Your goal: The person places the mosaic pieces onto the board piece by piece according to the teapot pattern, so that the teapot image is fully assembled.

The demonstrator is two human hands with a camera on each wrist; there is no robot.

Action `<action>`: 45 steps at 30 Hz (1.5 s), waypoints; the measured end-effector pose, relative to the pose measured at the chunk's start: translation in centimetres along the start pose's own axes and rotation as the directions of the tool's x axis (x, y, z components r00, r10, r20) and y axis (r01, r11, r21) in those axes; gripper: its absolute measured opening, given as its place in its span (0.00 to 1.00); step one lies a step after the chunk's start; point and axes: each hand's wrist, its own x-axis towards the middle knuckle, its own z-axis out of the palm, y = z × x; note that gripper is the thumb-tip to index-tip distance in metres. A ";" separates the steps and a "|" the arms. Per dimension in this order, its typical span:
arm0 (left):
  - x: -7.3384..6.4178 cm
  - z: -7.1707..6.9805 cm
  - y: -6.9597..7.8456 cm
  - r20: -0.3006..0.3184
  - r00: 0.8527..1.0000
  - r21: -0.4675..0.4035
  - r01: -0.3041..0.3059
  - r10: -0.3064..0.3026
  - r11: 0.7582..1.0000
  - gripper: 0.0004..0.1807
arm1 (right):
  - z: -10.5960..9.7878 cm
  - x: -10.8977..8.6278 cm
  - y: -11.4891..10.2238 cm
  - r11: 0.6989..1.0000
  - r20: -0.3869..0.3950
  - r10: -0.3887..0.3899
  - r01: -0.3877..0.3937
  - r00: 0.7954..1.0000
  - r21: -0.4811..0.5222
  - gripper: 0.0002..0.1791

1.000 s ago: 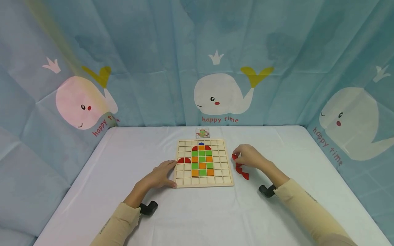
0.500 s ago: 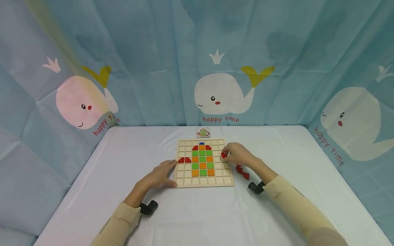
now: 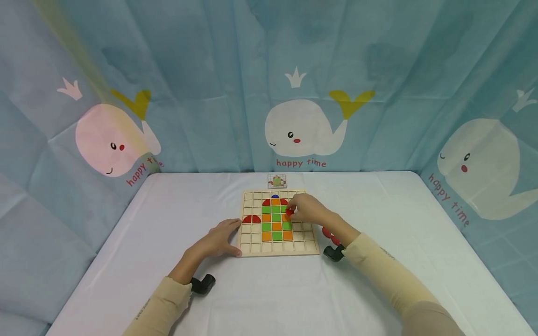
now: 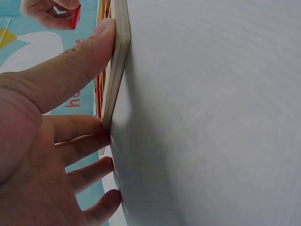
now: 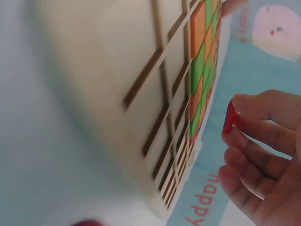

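Observation:
A pale wooden grid board (image 3: 257, 249) lies on the white table, its middle filled with orange and green square tiles (image 3: 276, 227). Two red quarter-round pieces (image 3: 251, 219) sit in cells at its left side. My left hand (image 3: 219, 239) rests against the board's left edge with fingers spread, the thumb (image 4: 77, 66) touching near the front corner. Above the right part of the board, my right hand (image 3: 310, 209) pinches a small red piece (image 5: 229, 117) between thumb and fingertips. In the right wrist view the piece is seen edge-on, clear of the board.
Loose red pieces (image 3: 327, 232) lie on the table right of the board, partly hidden by the right forearm. A small pattern card (image 3: 277, 181) lies behind the board. Black wrist mounts (image 3: 334, 253) stick out below both wrists. A blue whale-print curtain (image 3: 201, 130) surrounds the table.
My right hand has taken a red piece from the loose ones and moved left over the board. The left hand has stayed at the board's edge.

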 end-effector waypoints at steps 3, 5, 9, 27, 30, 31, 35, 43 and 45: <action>0.1 0.1 -0.1 -0.002 1.000 0.006 -0.002 0.002 1.000 0.55 | 0.0 0.5 -0.7 1.000 0.007 -0.001 0.001 1.000 0.008 0.12; 0.1 0.1 -0.2 -0.002 1.000 0.007 -0.004 0.004 1.000 0.55 | 0.0 0.7 -1.2 1.000 0.010 -0.002 0.002 1.000 0.014 0.13; 0.2 0.1 -0.1 0.002 1.000 0.011 -0.004 0.004 1.000 0.55 | 0.0 1.2 -2.0 0.999 0.014 -0.030 0.029 0.999 0.017 0.12; 0.2 0.3 0.0 0.016 1.000 0.019 0.009 -0.009 1.000 0.53 | 2.4 3.7 -5.5 0.984 0.088 -0.153 0.160 0.984 -0.081 0.10; 0.3 0.3 -0.1 0.014 1.000 0.019 0.007 -0.007 1.000 0.54 | 2.7 3.9 -5.8 0.983 0.098 -0.158 0.166 0.983 -0.079 0.10; 0.3 0.3 -0.1 0.012 1.000 0.020 0.005 -0.006 1.000 0.54 | 2.8 4.0 -5.9 0.983 0.103 -0.159 0.167 0.982 -0.081 0.10; 0.3 0.3 -0.3 0.008 1.000 0.026 0.001 -0.002 1.000 0.54 | 3.1 4.3 -6.4 0.981 0.138 -0.152 0.166 0.979 -0.097 0.11; 0.2 0.0 -0.2 0.008 1.000 0.021 -0.012 0.012 1.000 0.54 | 3.9 5.1 -7.2 0.978 0.177 -0.143 0.167 0.974 -0.128 0.04; 0.1 -0.1 -0.2 0.007 1.000 0.017 -0.013 0.012 1.000 0.54 | 4.0 5.2 -7.3 0.978 0.185 -0.140 0.165 0.973 -0.130 0.04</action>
